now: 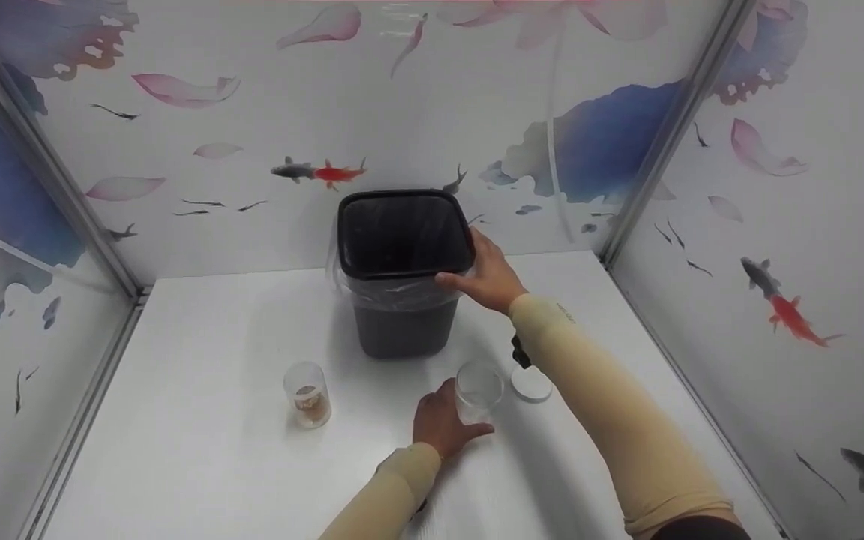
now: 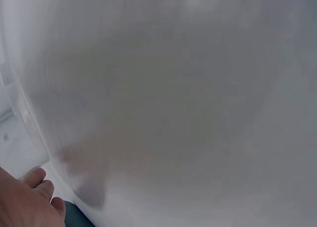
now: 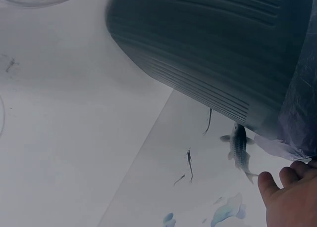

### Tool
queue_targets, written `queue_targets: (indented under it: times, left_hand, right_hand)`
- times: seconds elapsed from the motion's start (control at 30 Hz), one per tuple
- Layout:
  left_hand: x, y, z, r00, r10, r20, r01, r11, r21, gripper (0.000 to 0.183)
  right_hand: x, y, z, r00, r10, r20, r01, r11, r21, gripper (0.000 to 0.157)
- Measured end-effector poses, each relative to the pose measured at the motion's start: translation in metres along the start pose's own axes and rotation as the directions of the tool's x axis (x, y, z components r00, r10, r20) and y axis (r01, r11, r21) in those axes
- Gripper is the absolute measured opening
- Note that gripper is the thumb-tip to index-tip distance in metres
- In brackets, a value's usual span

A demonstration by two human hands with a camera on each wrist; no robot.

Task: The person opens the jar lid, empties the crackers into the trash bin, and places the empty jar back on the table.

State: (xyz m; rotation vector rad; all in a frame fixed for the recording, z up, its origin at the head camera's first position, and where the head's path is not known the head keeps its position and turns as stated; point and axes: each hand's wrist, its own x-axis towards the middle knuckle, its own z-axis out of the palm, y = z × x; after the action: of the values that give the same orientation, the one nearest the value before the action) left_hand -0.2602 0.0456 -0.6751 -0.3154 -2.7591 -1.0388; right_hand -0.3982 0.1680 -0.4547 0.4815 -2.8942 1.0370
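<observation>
A dark grey trash bin [image 1: 406, 319] with a black rim and a clear plastic liner [image 1: 394, 295] stands upright at the back of the table. My right hand [image 1: 493, 274] grips its right front corner, thumb along the near rim and fingers on the right side. In the right wrist view, those fingers [image 3: 290, 180] are beside the liner at the bin's mouth. Nearer me, my left hand [image 1: 443, 424] holds a clear jar [image 1: 479, 386] without a lid from its left side, thumb across the front. The left wrist view shows mostly blurred white tabletop and part of that hand [image 2: 29, 200].
Right of the jar lies a round white lid [image 1: 532, 384], partly under the right forearm. A second clear container [image 1: 310, 397] with something brown low in it stands at left. Printed panels [image 1: 252, 135] wall in the white table [image 1: 199, 360] at the back and sides.
</observation>
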Motion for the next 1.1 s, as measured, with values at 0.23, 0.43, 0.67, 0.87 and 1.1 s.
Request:
queue_targets:
  times: [0.23, 0.43, 0.67, 0.87, 1.1]
  left_hand:
    - [0.000, -0.004, -0.004, 1.000, -0.012, 0.000, 0.012, 1.000, -0.003, 0.108]
    - [-0.005, -0.008, -0.009, 0.997, -0.067, 0.037, 0.066, 0.997, 0.030, 0.126]
    - [-0.018, -0.020, -0.032, 1.000, 0.019, 0.022, -0.021, 0.997, 0.081, 0.124]
    - [-0.043, -0.036, -0.073, 0.992, 0.129, 0.018, -0.130, 0.988, 0.088, 0.098]
    - [-0.063, -0.064, -0.135, 0.909, 0.343, -0.238, -0.308, 0.935, 0.175, 0.046]
  right_hand:
    - [0.001, -0.002, 0.003, 1.000, -0.018, 0.006, 0.018, 1.000, -0.007, 0.120]
    - [0.002, -0.003, 0.005, 0.999, -0.035, 0.004, 0.035, 0.999, -0.004, 0.119]
    - [0.003, -0.001, 0.007, 0.999, -0.037, -0.002, 0.037, 0.999, -0.009, 0.119]
    - [0.001, 0.003, 0.006, 0.999, -0.041, -0.009, 0.041, 0.999, -0.018, 0.118]
    - [0.003, 0.005, 0.001, 0.998, -0.054, -0.031, 0.054, 0.999, -0.010, 0.118]
